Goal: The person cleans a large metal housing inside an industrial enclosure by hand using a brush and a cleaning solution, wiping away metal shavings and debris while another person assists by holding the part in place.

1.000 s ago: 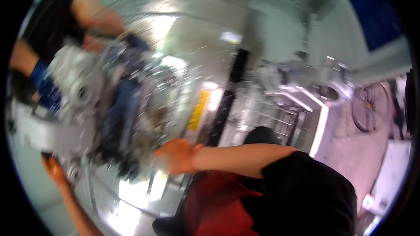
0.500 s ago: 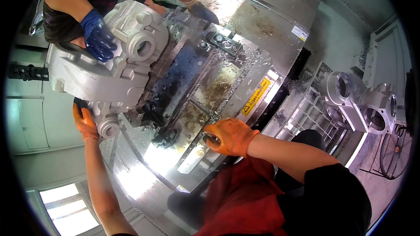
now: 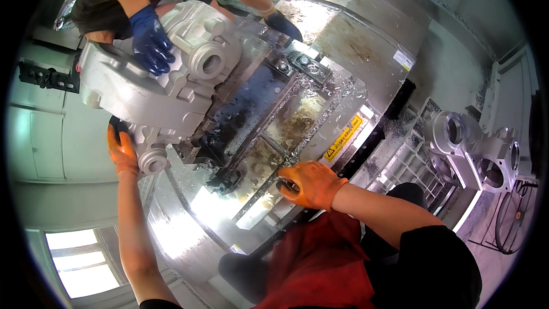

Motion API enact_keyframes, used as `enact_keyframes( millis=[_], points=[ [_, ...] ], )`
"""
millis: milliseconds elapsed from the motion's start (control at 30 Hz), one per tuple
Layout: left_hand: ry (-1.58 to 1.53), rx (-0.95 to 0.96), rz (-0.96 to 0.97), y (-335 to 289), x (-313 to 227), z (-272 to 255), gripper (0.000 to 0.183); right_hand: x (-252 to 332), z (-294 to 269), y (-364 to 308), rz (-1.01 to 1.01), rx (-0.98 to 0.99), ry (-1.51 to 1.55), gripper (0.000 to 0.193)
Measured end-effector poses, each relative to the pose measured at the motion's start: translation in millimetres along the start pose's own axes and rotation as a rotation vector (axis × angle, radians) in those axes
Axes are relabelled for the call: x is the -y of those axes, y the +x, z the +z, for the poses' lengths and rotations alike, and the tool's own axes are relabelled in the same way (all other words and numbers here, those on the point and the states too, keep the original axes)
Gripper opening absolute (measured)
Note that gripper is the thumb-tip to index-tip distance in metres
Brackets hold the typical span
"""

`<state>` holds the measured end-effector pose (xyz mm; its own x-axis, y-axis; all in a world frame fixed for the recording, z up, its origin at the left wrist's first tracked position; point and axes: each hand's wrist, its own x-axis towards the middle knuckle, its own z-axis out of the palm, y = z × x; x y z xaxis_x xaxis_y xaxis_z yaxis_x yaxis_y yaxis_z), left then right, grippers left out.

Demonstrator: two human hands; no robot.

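Pale green walls around a broad, silver metal machine bed [image 3: 372, 37] strewn with shiny shavings. At the bed's left edge, 1 large, grey-white cast-metal housing [image 3: 154, 100] with a round bored boss, beside a flat, blue-tinted metal plate [image 3: 246, 106]. Against the housing's lower-left side, the orange-gloved left hand [image 3: 122, 151], with fingers partly hidden behind; impossible to make out whether clamped or just supporting. Over the bed's near edge, the orange-gloved right hand [image 3: 311, 184], with fingers curled toward the thumb; unclear whether closed around anything. On top of the housing, a co-worker's spread blue-gloved hand [image 3: 153, 46]; at the bed's far edge, a dark blue-gloved hand [image 3: 283, 26]. Along the near-right edge, 1 yellow rectangular label [image 3: 344, 137]. Beyond the right edge, 1 silver casting with round openings [image 3: 472, 157].
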<state>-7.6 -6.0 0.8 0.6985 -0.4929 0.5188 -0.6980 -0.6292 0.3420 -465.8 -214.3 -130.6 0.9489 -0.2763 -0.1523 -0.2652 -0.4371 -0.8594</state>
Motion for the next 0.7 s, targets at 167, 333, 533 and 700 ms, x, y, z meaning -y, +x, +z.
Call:
enact_keyframes(
  millis=[167, 333, 533, 700],
  points=[
    [0.060, -0.043, 0.052, 0, 13, 2, 0.058, 1, 3, 1, 0.003, -0.009, -0.004, 0.043],
    [0.010, -0.032, 0.017, -3, 5, 3, 0.056, -3, 11, 2, -0.020, -0.098, -0.031, 0.041],
    [0.060, -0.009, -0.028, -7, -28, -3, 0.055, 0, 8, 7, 0.025, -0.016, -0.018, 0.042],
    [0.050, -0.002, 0.020, -2, -7, 0, 0.055, -1, 11, 7, 0.022, -0.038, -0.014, 0.041]
  ],
)
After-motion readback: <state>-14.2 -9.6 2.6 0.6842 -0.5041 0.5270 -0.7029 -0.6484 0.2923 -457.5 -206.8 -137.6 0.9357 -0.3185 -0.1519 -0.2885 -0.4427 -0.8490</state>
